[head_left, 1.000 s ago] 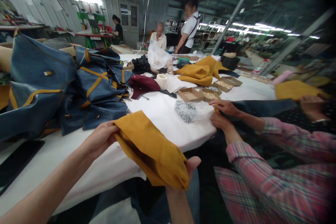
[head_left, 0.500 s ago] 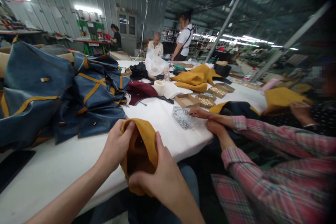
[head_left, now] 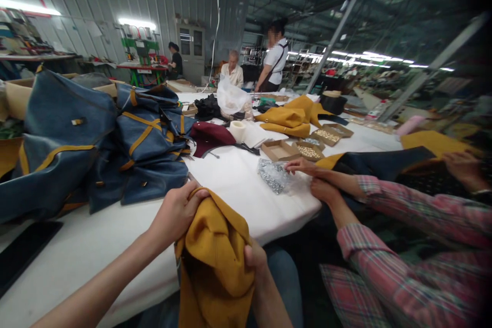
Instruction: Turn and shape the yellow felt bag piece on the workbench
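Note:
My left hand [head_left: 177, 214] is closed on the upper left edge of a mustard-yellow fabric bag piece [head_left: 219, 241], thumb on top. Lower on its right side, my right hand [head_left: 257, 257] grips the same piece, its thumb showing and the other fingers hidden behind the cloth. The piece hangs in folds between both hands, just off the table's front edge and over my lap. Nearest to my left hand is a pile of blue bags [head_left: 149, 159] with yellow straps.
A white-covered table [head_left: 215, 169] carries small cardboard boxes [head_left: 280, 150] of studs, a tape roll [head_left: 237, 131], maroon material [head_left: 211, 137] and a phone [head_left: 28, 246]. At right, a co-worker's hands [head_left: 307, 171] touch a clear bag of metal bits [head_left: 271, 177]. Other people stand behind.
The yellow piece was held open like a pouch, its dark inside showing; now it is folded over and hangs longer. My right hand has moved lower and to the right.

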Available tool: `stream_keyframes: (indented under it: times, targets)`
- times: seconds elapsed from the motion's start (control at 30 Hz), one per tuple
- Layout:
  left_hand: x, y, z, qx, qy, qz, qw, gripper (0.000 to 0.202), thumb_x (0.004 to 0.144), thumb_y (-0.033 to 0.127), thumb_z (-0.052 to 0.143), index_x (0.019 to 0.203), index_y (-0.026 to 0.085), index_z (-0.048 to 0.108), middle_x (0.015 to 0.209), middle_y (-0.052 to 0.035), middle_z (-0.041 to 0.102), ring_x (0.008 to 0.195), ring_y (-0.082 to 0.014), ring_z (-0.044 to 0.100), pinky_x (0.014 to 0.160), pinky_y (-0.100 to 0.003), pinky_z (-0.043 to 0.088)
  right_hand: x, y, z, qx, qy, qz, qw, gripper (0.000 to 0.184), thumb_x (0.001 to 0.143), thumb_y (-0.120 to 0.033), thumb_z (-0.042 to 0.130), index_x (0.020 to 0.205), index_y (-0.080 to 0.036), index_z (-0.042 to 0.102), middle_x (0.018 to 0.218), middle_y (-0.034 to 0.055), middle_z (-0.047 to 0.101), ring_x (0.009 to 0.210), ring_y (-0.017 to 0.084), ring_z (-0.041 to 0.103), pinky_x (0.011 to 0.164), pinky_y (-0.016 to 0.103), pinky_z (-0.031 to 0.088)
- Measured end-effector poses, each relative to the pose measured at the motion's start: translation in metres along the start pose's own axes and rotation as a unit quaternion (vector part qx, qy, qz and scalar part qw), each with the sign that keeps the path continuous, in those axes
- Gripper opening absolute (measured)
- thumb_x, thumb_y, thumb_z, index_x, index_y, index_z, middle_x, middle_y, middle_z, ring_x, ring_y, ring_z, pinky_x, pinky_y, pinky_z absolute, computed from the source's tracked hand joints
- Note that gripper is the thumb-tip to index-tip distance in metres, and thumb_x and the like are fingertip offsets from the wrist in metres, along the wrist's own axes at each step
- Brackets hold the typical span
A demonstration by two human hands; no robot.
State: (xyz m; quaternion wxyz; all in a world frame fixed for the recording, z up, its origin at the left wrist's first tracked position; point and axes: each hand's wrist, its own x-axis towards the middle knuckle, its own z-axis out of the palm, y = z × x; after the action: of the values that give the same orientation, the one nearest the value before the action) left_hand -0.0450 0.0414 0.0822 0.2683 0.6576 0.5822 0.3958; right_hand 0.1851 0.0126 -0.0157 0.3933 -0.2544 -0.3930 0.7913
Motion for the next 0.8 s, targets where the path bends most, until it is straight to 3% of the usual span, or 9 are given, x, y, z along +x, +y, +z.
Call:
stream_keyframes:
  times: [0.1,0.2,0.3,0.4,0.47,0.53,0.6,0.7,0.8]
  targets:
    - [0.008,-0.004,0.000,-0.093,-0.072,-0.104,0.988,0.056,0.109,0.073,0.057,0.088,0.022,0.069,0.091,-0.0038,0.077,0.091,-0.0260,0.068,0.080,-0.032,0.048,0.001,0.001,0.001,-0.006,-0.043,0.020,0.999,0.113,0.037,-0.084,0.105,0.130,-0.024,0.082,0.115,0.0157,0.084,0.124,0.048,0.075,0.096,0.054,0.065]
    - [0.008,-0.002,-0.005,-0.239,-0.111,-0.246,0.933,0.068,0.102,0.084,0.058,0.113,0.020,0.078,0.117,-0.0118,0.084,0.112,-0.0353,0.076,0.092,-0.038,0.058,-0.002,-0.013,0.005,-0.033,-0.046,0.009,0.998,0.095,0.044,-0.054,0.114,0.128,-0.023,0.083,0.114,0.0102,0.083,0.114,0.040,0.077,0.096,0.045,0.063]
    - [-0.001,0.011,-0.012,-0.242,-0.110,-0.192,0.945,0.073,0.100,0.086,0.060,0.129,0.022,0.078,0.133,-0.0137,0.081,0.126,-0.0374,0.073,0.102,-0.040,0.059,-0.008,-0.023,0.010,-0.014,0.017,-0.016,1.000,0.064,0.066,-0.036,0.102,0.126,-0.019,0.085,0.115,0.0097,0.084,0.103,0.033,0.080,0.095,0.044,0.064]
    - [-0.010,0.023,-0.018,-0.111,-0.118,-0.089,0.983,0.065,0.094,0.076,0.078,0.133,0.024,0.078,0.130,-0.0114,0.082,0.123,-0.0374,0.072,0.102,-0.037,0.056,-0.010,-0.024,0.017,0.058,0.034,-0.040,0.997,0.066,0.070,-0.035,0.094,0.134,-0.021,0.082,0.123,0.0117,0.084,0.113,0.038,0.081,0.104,0.052,0.064]
    - [-0.012,0.023,-0.020,-0.072,-0.180,-0.092,0.977,0.053,0.095,0.073,0.079,0.114,0.023,0.082,0.111,-0.0085,0.084,0.102,-0.0333,0.074,0.087,-0.034,0.056,-0.009,-0.022,0.021,0.082,0.018,-0.059,0.995,0.072,0.072,-0.048,0.096,0.138,-0.023,0.080,0.129,0.0151,0.083,0.126,0.044,0.077,0.109,0.058,0.063]
    - [-0.011,0.017,-0.019,-0.116,-0.222,-0.142,0.958,0.055,0.099,0.076,0.072,0.097,0.021,0.080,0.097,-0.0070,0.083,0.086,-0.0282,0.072,0.075,-0.031,0.052,-0.007,-0.021,0.026,0.079,0.011,-0.077,0.994,0.087,0.072,-0.071,0.095,0.142,-0.023,0.077,0.135,0.0192,0.081,0.136,0.048,0.072,0.110,0.063,0.062]
    - [-0.009,0.010,-0.018,-0.188,-0.195,-0.187,0.944,0.059,0.097,0.078,0.073,0.095,0.020,0.078,0.094,-0.0076,0.082,0.082,-0.0268,0.072,0.071,-0.030,0.052,-0.005,-0.023,0.031,0.064,0.029,-0.064,0.995,0.088,0.078,-0.080,0.090,0.143,-0.022,0.076,0.135,0.0199,0.080,0.137,0.047,0.072,0.112,0.063,0.061]
    - [-0.008,0.009,-0.016,-0.270,-0.128,-0.206,0.932,0.057,0.091,0.075,0.083,0.103,0.020,0.079,0.097,-0.0086,0.083,0.088,-0.0292,0.076,0.075,-0.033,0.056,-0.004,-0.028,0.035,0.076,0.043,0.012,0.996,0.063,0.088,-0.053,0.092,0.141,-0.020,0.078,0.129,0.0136,0.084,0.125,0.040,0.079,0.113,0.055,0.061]
    - [-0.012,0.017,-0.018,-0.306,-0.123,-0.197,0.923,0.056,0.093,0.070,0.085,0.120,0.022,0.082,0.110,-0.0097,0.085,0.101,-0.0320,0.077,0.086,-0.036,0.061,-0.009,-0.032,0.030,0.064,-0.002,0.042,0.997,0.060,0.081,-0.029,0.094,0.139,-0.018,0.081,0.126,0.0096,0.086,0.117,0.034,0.081,0.109,0.043,0.062]
